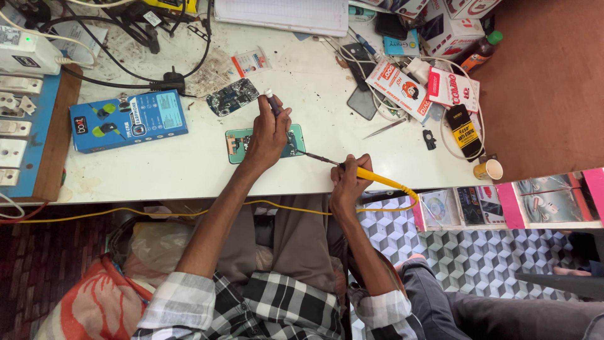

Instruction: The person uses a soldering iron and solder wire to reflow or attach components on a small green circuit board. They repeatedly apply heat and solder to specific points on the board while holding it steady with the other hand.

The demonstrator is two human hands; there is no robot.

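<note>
A green circuit board [234,144] lies on the white workbench [189,170] in front of me. My left hand [267,133] rests on the board and pinches a slim pen-like tool [272,101] that points away from me. My right hand [348,184] grips the yellow handle of a soldering iron [371,177] at the bench's front edge. The iron's dark metal tip [318,158] reaches left to the board's right edge. Its yellow cord [189,211] runs along the bench front.
A blue box [129,119] lies left of the board, with a second dark circuit board [232,96] behind it. Switch sockets on a blue panel [19,126] line the left edge. Cables, tweezers [385,128], small cartons, a tape roll and a small cup [489,169] crowd the right side.
</note>
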